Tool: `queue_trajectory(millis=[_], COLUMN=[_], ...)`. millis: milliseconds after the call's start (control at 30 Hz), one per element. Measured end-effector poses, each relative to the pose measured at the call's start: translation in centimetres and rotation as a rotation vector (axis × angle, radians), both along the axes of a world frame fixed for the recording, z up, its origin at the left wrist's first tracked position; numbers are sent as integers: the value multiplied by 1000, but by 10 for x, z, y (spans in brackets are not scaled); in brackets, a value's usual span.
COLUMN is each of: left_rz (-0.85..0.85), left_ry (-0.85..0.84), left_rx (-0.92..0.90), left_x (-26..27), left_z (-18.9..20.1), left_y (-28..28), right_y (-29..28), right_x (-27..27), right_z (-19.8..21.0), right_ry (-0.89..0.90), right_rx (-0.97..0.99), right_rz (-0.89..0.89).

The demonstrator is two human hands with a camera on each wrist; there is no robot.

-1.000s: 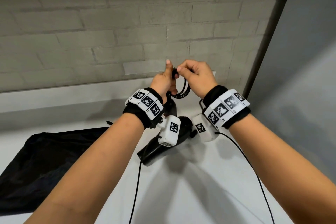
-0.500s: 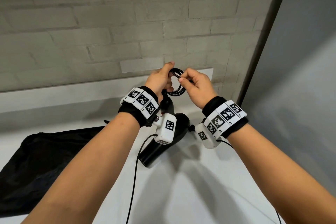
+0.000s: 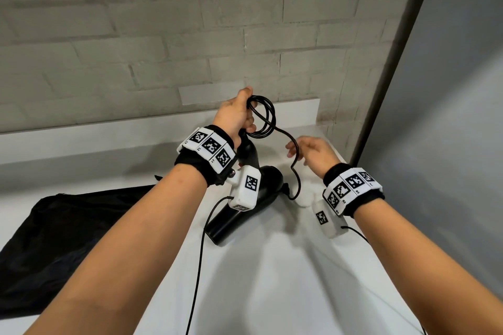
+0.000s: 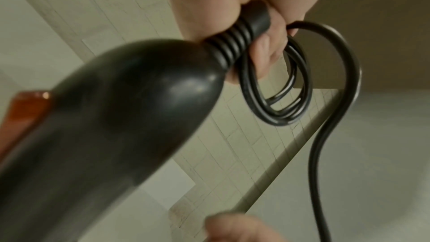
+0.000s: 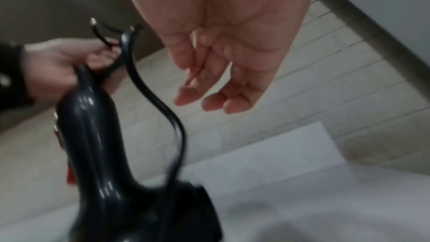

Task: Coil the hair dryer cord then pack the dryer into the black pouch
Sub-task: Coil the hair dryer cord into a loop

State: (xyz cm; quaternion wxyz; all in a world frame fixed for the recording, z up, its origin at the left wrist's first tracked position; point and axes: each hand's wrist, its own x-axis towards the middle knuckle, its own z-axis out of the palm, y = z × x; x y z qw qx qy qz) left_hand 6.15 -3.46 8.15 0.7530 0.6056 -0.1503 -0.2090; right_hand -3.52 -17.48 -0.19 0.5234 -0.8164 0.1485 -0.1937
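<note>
Head view: left hand [image 3: 234, 114] curled around coiled cord [image 3: 262, 117] and dryer handle [image 3: 249, 153]; right hand [image 3: 313, 153] loosely open, empty.

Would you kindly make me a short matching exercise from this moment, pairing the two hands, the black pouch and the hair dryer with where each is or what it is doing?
Things:
1. left hand
2. right hand
3. black pouch
4. hair dryer

States:
A. lies flat on the white counter, at the left
B. open, fingers relaxed, holding nothing
C. grips the coiled cord loops
D. hangs below the wrist, barrel pointing down

Pairs: 1-C, 2-B, 3-A, 4-D
</note>
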Motion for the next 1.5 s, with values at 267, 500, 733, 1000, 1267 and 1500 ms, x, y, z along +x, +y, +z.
queue_trajectory(millis=[267,500,733,1000,1267,1500], left_rz=[-11,-9,-16,12,45,43], left_ry=[-3,7,16,1,-4,-41], left_rx=[-3,0,-15,-39,-57,-25], left_x=[2,0,1,2,0,2], left_z=[-2,-2,-2,-2,-2,-3], left_y=[-1,3,-1,-3,-1,-3], right_y=[-7,-6,-11,-6,25,46], right_x=[-6,5,3,17,12,21], right_z=[-69,-91,-65,0,56,46], right_ry=[444,335,167,-288,-695,-616], right_rx=[-270,-362,-243,15,231,122], right_rz=[207,305,-63,-317,-239,-114])
